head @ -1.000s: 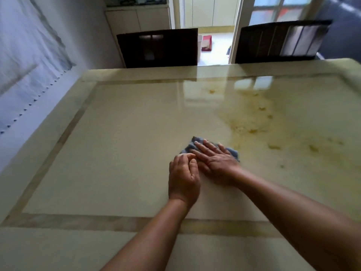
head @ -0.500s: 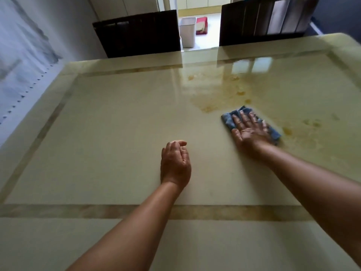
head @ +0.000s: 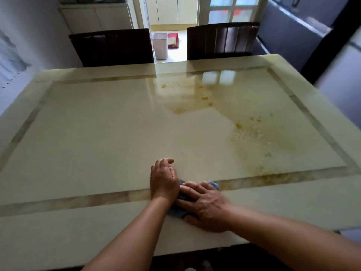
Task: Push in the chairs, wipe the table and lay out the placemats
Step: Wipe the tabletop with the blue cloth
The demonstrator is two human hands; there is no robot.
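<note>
A glossy cream stone table (head: pixel 97 133) with a brown inlaid border fills the view. Yellow-brown stains (head: pixel 252 132) spread over its right half and far middle. My right hand (head: pixel 205 206) lies flat, palm down, pressing a blue cloth (head: pixel 176 212) onto the table near the front border strip. My left hand (head: pixel 164 178) rests on the table just left of it with fingers loosely curled, touching the right hand's fingers and holding nothing. Two dark wooden chairs (head: pixel 113 47) (head: pixel 222 40) stand pushed in at the far edge. No placemats are in view.
A white bin (head: pixel 160 45) and a red mat (head: pixel 173 40) sit on the floor beyond the chairs, in a doorway. A wall runs along the left side of the table. A dark sofa (head: pixel 293 30) stands at the back right.
My right hand has dragged the blue cloth from the stained middle-right back toward the near border, beside my left hand. A cleaned strip shows where it passed. The camera has tilted.
</note>
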